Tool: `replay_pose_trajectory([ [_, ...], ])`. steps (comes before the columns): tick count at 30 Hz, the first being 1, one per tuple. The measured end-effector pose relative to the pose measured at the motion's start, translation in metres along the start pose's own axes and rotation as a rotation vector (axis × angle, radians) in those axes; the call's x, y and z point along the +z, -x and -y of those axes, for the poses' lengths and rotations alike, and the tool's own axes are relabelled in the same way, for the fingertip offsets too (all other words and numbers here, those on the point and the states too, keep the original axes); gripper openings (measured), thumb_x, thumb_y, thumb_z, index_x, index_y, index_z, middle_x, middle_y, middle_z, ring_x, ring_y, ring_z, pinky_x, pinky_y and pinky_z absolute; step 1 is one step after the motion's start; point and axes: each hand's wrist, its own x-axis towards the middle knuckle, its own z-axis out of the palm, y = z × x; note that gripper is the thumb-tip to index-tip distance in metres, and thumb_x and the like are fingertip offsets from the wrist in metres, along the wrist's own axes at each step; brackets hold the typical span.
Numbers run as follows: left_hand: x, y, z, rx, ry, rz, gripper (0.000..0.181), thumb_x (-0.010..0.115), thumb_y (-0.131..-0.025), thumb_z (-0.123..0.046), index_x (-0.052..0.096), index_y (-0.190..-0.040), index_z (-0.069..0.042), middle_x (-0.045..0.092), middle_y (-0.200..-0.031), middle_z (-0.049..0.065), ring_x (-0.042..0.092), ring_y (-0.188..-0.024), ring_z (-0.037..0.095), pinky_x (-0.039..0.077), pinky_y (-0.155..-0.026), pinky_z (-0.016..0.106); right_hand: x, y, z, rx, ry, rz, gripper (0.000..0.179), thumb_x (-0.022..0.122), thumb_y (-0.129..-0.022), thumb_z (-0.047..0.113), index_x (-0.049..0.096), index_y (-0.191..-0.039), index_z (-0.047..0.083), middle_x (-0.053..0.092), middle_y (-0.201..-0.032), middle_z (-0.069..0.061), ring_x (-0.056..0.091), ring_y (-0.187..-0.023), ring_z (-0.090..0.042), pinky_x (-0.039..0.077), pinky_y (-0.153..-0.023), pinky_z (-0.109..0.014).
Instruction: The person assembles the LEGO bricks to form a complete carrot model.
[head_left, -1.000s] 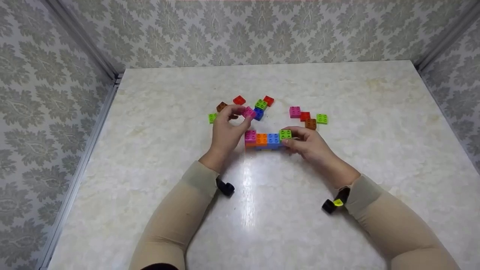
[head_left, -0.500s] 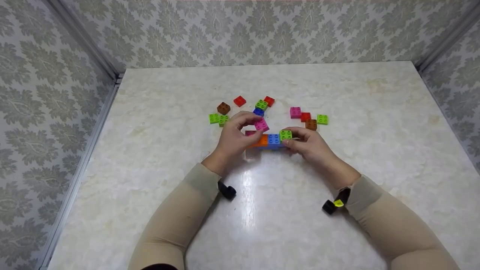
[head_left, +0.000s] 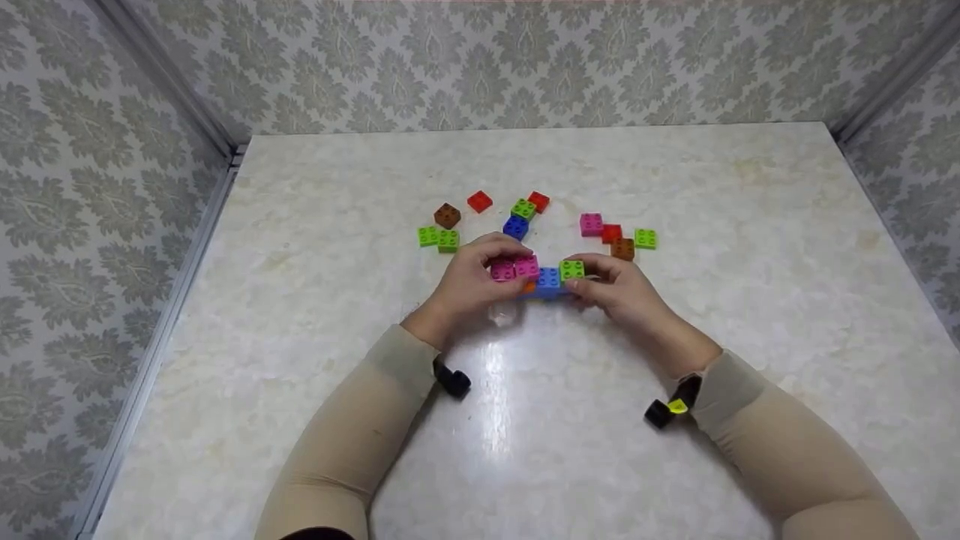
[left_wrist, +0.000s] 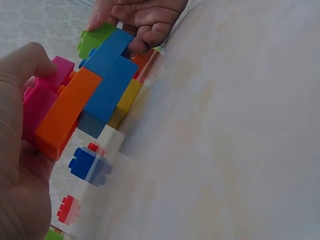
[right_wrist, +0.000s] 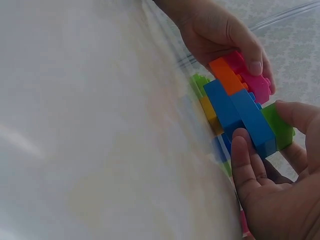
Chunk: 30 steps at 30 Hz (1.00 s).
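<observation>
Over the table (head_left: 322, 247) | left hand (head_left: 471, 279) pinches pink brick (head_left: 527, 266) | right hand (head_left: 624, 291) grips green brick (head_left: 571, 271)

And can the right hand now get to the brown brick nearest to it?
Probably yes: the brown brick lies just past the right hand, with nothing visible between. But that hand grips a green brick, so it would likely need to release that first.

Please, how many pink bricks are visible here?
3: a pink brick and another pink brick side by side at the left hand, one loose pink brick farther right; more may be hidden.
</observation>
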Motion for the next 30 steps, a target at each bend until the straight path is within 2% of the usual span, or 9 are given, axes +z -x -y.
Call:
replay_pose_trajectory([
  [7,-0.0024,0.0009,0.0018,-0.01,0.039,0.026,0.03,0.088,-0.094,-0.007,0.083,-0.123,-0.005,0.076,-0.13,0.012,0.067,-0.126,0.021,0.053,-0.112,0.024,0.0031,0.0018,0.0012,-0.001,-0.05,0.0,0.046,0.074,-0.11,0.012,0.064,-0.153,-0.001,0.07,-0.124,0.0,0.074,-0.095,-0.011,0.065,-0.084,-0.024],
  [14,-0.0014,0.0019,0.0001,-0.07,0.062,0.013,0.022,0.092,-0.098,-0.02,0.084,-0.116,-0.009,0.077,-0.128,0.006,0.067,-0.128,0.019,0.052,-0.117,0.03,0.0049,0.0023,0.0025,0.022,-0.072,0.005,0.045,0.075,-0.11,0.014,0.065,-0.153,0.001,0.07,-0.128,-0.001,0.074,-0.098,-0.012,0.064,-0.086,-0.024],
  [18,-0.0025,0.001,-0.0006,-0.092,0.096,0.026,0.02,0.091,-0.098,-0.019,0.083,-0.113,-0.009,0.077,-0.125,0.005,0.067,-0.125,0.019,0.054,-0.113,0.027,0.0037,0.0023,0.0041,0.029,-0.059,0.012,0.046,0.075,-0.111,0.017,0.065,-0.154,0.002,0.07,-0.133,-0.004,0.074,-0.099,-0.012,0.064,-0.087,-0.023],
  [23,-0.0034,-0.0007,-0.0018,-0.092,0.124,0.036,0.018,0.091,-0.097,-0.015,0.085,-0.111,-0.007,0.079,-0.118,0.005,0.069,-0.115,0.019,0.057,-0.101,0.024,0.0027,0.0034,0.0035,0.015,-0.054,0.015,0.046,0.074,-0.111,0.017,0.065,-0.153,0.002,0.069,-0.136,-0.006,0.075,-0.099,-0.013,0.065,-0.087,-0.024],
  [27,-0.0045,-0.0019,-0.0043,-0.095,0.118,0.032,0.018,0.093,-0.096,-0.016,0.088,-0.112,-0.008,0.08,-0.11,0.006,0.07,-0.105,0.019,0.057,-0.091,0.024,0.0018,0.0037,0.0025,0.005,-0.043,0.015,0.045,0.074,-0.111,0.017,0.065,-0.153,0.002,0.068,-0.136,-0.006,0.075,-0.098,-0.014,0.065,-0.087,-0.024],
  [30,-0.0058,-0.0024,-0.0063,-0.092,0.093,0.036,0.019,0.093,-0.096,-0.016,0.089,-0.112,-0.009,0.08,-0.108,0.006,0.07,-0.102,0.018,0.057,-0.09,0.024,0.0014,0.0031,0.0024,0.001,-0.037,0.019,0.046,0.074,-0.111,0.018,0.065,-0.153,0.002,0.067,-0.137,-0.008,0.076,-0.1,-0.015,0.065,-0.087,-0.024],
])
